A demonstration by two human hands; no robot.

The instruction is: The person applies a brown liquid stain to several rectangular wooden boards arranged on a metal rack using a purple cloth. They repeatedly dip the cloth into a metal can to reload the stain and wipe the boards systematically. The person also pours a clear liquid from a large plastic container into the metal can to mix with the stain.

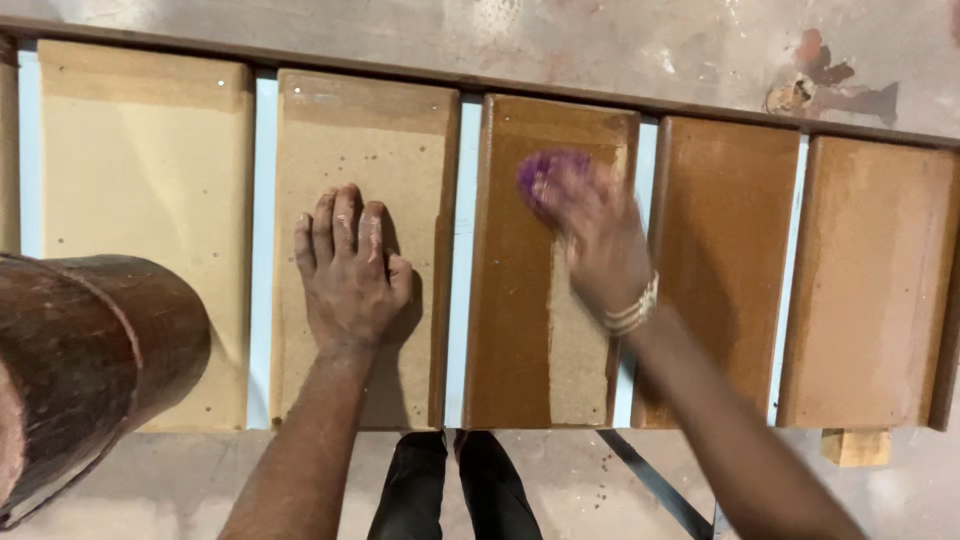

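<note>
Head view: a purple cloth wad [548, 172] is seen at about one o'clock of centre, pressed on the middle wooden panel [520, 330], which is dark and wet-looking except for a pale strip. It is gripped by the blurred right hand [592, 240], fingers curled around it. At nine o'clock from it, the left hand [348, 268] is laid flat and open, holding nothing, on a paler panel [400, 130].
</note>
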